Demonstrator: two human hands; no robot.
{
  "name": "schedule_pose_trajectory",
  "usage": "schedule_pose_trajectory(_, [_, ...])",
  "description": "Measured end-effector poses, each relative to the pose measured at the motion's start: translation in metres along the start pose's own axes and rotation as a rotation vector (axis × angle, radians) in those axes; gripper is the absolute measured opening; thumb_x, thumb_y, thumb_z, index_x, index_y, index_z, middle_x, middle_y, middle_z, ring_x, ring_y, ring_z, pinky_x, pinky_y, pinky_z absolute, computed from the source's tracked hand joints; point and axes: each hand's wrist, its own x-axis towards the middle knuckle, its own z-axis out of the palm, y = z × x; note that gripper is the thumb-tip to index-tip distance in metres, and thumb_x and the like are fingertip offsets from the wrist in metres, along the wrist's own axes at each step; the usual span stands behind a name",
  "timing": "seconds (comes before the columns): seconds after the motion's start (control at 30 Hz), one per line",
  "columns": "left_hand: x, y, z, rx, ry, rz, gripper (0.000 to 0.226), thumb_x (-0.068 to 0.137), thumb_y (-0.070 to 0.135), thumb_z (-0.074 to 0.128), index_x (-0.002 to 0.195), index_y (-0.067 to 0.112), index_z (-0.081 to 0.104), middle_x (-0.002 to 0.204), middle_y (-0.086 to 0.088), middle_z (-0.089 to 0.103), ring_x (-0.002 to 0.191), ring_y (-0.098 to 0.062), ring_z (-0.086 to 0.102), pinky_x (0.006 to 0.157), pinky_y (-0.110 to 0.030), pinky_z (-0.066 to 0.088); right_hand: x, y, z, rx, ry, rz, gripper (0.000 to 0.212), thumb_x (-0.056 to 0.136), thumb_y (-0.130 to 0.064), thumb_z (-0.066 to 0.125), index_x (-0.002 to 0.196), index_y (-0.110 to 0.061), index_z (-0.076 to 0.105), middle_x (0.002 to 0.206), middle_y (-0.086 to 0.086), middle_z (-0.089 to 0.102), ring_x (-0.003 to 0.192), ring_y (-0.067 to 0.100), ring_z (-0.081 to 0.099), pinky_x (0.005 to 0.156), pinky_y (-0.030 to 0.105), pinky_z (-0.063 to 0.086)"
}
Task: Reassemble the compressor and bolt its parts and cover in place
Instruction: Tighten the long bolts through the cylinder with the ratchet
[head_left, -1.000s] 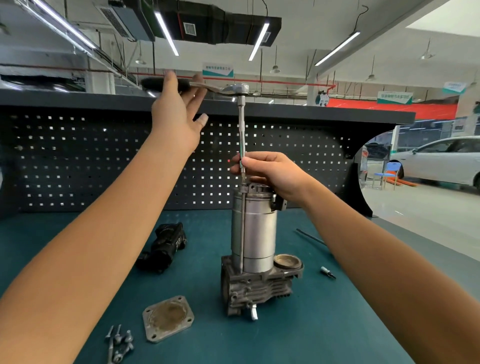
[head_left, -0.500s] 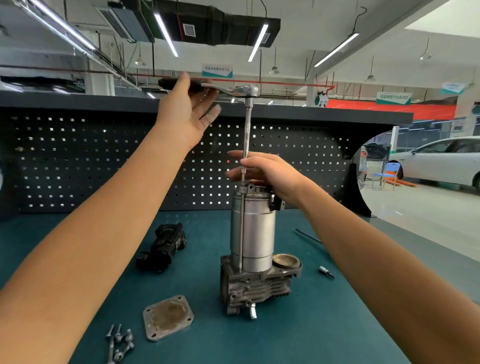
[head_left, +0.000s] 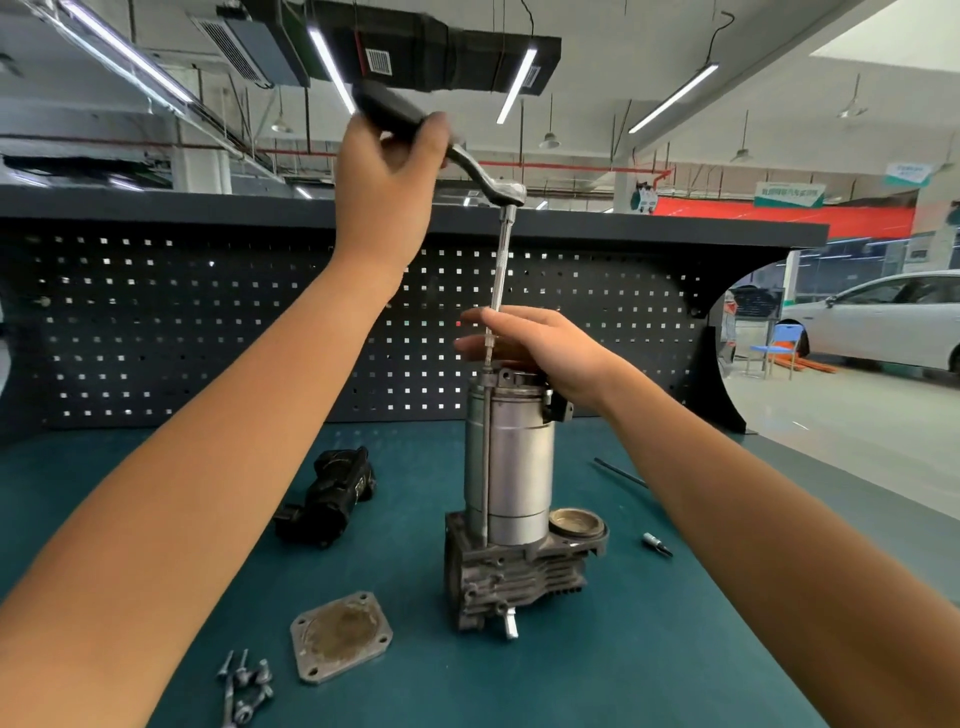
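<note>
1. Lying on the bench (head_left: 675, 649), near left: loose bolts (head_left: 244, 686) and a square cover plate (head_left: 340, 636).
2. The left hand (head_left: 387, 171), raised high, has its fingers clenched round the ratchet (head_left: 506, 193) handle.
3. The compressor (head_left: 511, 467) stands upright mid-bench.
4. The right hand (head_left: 535, 343) has its fingers curled round the extension (head_left: 503, 260), just above the compressor's top.

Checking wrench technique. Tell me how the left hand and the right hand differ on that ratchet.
The left hand is raised high; the right hand sits low, just above the compressor. The left hand wraps the black handle of the ratchet with curled fingers; the right hand pinches the thin extension bar with straighter fingers. Both hold the same tool.
</note>
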Motion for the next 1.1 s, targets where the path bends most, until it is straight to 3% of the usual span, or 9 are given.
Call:
schedule_pose_trajectory(0.13, [0.016,-0.022,-0.007,-0.386,0.058,-0.531,0.011,0.098,0.024,0.048,0.106,0.019,0.051,0.106,-0.002,0.065,0.094,-0.011,0.065,0.074,-0.032,0.050,0.002,-0.002,0.000,0.026,-0.004,0.037,0.026,0.100,-0.023,0.037,0.100,-0.018,0.062,0.084,-0.005,0.074,0.085,0.009,0.068,0.086,0.027,0.047])
schedule_pose_trajectory(0.23, [0.019,-0.030,-0.011,-0.489,0.110,-0.682,0.021,0.098,0.024,0.048,0.117,0.016,0.049,0.104,-0.005,0.065,0.097,-0.016,0.062,0.088,-0.047,0.046,0.000,-0.001,0.001,0.000,0.009,0.004,0.025,0.101,-0.020,0.040,0.089,-0.014,0.062,0.077,-0.004,0.073,0.078,0.007,0.067,0.079,0.022,0.051])
schedule_pose_trajectory(0.33, [0.017,-0.025,-0.011,-0.309,0.128,-0.529,0.015,0.094,0.026,0.055,0.108,0.021,0.053,0.105,0.004,0.066,0.099,-0.009,0.062,0.078,-0.040,0.045,-0.001,-0.002,0.004,-0.101,0.072,-0.035,0.024,0.099,-0.023,0.046,0.084,-0.017,0.063,0.075,-0.007,0.072,0.069,0.002,0.062,0.060,0.011,0.046])
schedule_pose_trajectory(0.4, [0.015,-0.014,-0.006,-0.100,0.100,-0.311,0.012,0.090,0.026,0.061,0.100,0.023,0.053,0.099,0.011,0.062,0.096,-0.002,0.060,0.076,-0.027,0.046,0.000,0.000,0.006,-0.160,0.125,-0.052,0.022,0.096,-0.026,0.051,0.080,-0.019,0.065,0.073,-0.008,0.072,0.071,0.012,0.052,0.053,0.018,0.038])
schedule_pose_trajectory(0.57, [0.006,0.004,0.004,0.214,-0.014,0.162,0.023,0.086,0.022,0.066,0.097,0.015,0.048,0.093,0.014,0.053,0.092,0.008,0.052,0.090,-0.015,0.045,-0.001,0.000,0.006,-0.172,0.150,-0.083,0.020,0.092,-0.031,0.058,0.078,-0.019,0.067,0.073,-0.008,0.072,0.075,0.011,0.054,0.054,0.011,0.041])
schedule_pose_trajectory(0.73, [0.006,-0.004,0.002,-0.051,0.017,-0.171,0.006,0.093,0.025,0.056,0.095,0.023,0.051,0.100,0.009,0.063,0.094,0.000,0.060,0.075,-0.019,0.044,-0.002,-0.004,0.003,0.065,0.025,0.001,0.020,0.099,-0.029,0.043,0.112,-0.022,0.057,0.091,-0.004,0.072,0.079,0.010,0.069,0.066,0.014,0.050])
schedule_pose_trajectory(0.9, [0.015,-0.012,-0.006,-0.289,0.045,-0.504,0.007,0.094,0.028,0.054,0.097,0.021,0.055,0.101,0.006,0.069,0.096,-0.008,0.066,0.097,-0.060,0.033,-0.003,-0.005,0.000,0.095,0.007,-0.018,0.021,0.101,-0.024,0.039,0.105,-0.024,0.059,0.096,-0.010,0.070,0.084,0.006,0.068,0.068,0.014,0.049])
schedule_pose_trajectory(1.0, [0.011,-0.012,-0.003,-0.235,0.075,-0.429,0.009,0.094,0.025,0.055,0.101,0.020,0.054,0.103,0.007,0.066,0.098,-0.008,0.064,0.090,-0.051,0.043,-0.002,-0.002,0.001,0.125,0.064,-0.045,0.019,0.098,-0.019,0.046,0.088,-0.016,0.062,0.073,-0.009,0.072,0.069,0.000,0.067,0.053,0.009,0.046])
schedule_pose_trajectory(1.1, [0.005,-0.001,0.002,-0.072,0.022,-0.123,0.015,0.089,0.020,0.062,0.099,0.019,0.051,0.100,0.007,0.061,0.095,-0.004,0.061,0.083,-0.031,0.050,0.002,0.000,0.002,0.114,0.127,-0.083,0.016,0.094,-0.017,0.055,0.082,-0.014,0.065,0.069,-0.005,0.072,0.067,0.003,0.067,0.059,0.014,0.049])
